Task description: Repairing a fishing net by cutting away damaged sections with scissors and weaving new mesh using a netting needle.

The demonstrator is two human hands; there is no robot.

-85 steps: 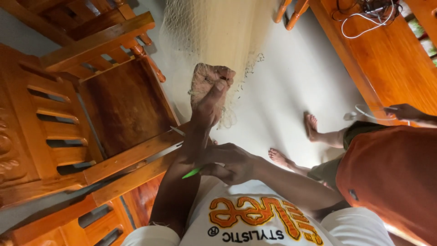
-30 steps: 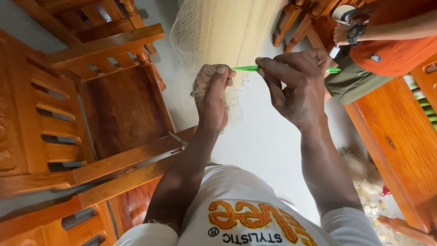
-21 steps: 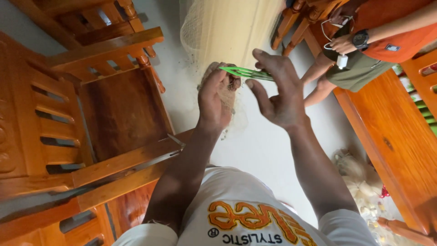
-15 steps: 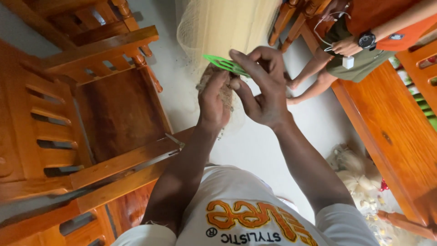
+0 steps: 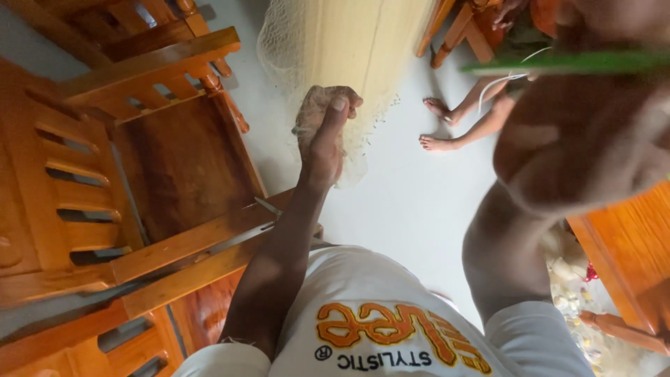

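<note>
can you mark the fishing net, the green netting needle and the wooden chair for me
fishing net (image 5: 349, 42), head view, on the pale hanging sheet of mesh above the left hand
green netting needle (image 5: 558, 64), head view, on its flat blade near the blurred right hand
wooden chair (image 5: 181, 164), head view, on the seat board

You have two hands up, left hand (image 5: 324, 132) and right hand (image 5: 593, 126), one net (image 5: 335, 42), one green tool (image 5: 572, 63), one wooden chair (image 5: 139, 174), two bare feet (image 5: 440, 126) nearby.

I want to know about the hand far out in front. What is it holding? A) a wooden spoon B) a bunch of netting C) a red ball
B: the left hand is closed around a gathered bunch of the pale net hanging in front of it.
</note>
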